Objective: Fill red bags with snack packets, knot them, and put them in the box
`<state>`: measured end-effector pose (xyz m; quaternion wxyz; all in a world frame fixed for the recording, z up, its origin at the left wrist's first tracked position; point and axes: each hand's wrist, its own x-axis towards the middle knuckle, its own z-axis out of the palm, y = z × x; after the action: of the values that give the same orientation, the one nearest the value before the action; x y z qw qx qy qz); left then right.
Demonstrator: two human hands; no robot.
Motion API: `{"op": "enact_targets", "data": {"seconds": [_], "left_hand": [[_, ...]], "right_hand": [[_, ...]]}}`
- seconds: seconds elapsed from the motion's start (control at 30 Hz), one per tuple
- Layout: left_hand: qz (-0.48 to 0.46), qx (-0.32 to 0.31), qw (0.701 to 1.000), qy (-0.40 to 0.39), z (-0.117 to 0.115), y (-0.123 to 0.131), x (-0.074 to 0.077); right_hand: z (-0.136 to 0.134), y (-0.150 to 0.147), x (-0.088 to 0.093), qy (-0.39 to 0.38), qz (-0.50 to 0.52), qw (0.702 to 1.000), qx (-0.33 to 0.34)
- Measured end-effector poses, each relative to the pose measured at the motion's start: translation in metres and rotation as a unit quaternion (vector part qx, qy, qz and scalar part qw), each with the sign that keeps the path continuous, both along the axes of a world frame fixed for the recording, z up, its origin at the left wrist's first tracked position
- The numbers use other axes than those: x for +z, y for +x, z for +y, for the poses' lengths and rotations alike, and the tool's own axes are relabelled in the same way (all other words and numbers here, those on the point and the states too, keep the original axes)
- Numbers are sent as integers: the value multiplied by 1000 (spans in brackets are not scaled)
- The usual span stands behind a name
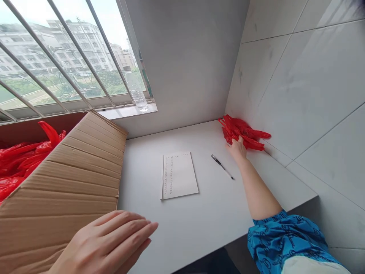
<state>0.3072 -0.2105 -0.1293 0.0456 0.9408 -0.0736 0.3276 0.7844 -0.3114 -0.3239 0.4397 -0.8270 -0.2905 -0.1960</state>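
Note:
My right hand (238, 150) reaches to the far right corner of the white table. Its fingers are closed on a crumpled red plastic bag (241, 129) that rests against the tiled wall; the fingertips are partly hidden in its folds. In the foreground my left hand (105, 243) hovers at the table's near left, beside a cardboard box (71, 171). Its fingers are stretched out and hold nothing. More red plastic bags (25, 160) fill the box. Between the hands lie a notepad (180, 175) with columns of handwriting and a black-and-clear pen (222, 166).
The white table (205, 217) meets a grey wall at the back and a tiled wall (308, 87) on the right. A clear plastic bottle (138, 93) stands on the sill of the barred window. A blue patterned sleeve (285, 239) covers my right upper arm.

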Motion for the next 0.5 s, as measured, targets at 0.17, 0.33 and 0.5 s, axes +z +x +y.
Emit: {"op": "enact_targets", "data": {"seconds": [0.17,0.33,0.5], "left_hand": [[122,15,992,-6,0,3,-15],[59,75,993,-69,15,21,-40],[-52,150,971,-178,28,51,-46]], "right_hand": [[3,-15,22,13,-14,999,34],[18,-68,64,63,-50,990,119],[29,-138,83,113,-55,946,300]]}}
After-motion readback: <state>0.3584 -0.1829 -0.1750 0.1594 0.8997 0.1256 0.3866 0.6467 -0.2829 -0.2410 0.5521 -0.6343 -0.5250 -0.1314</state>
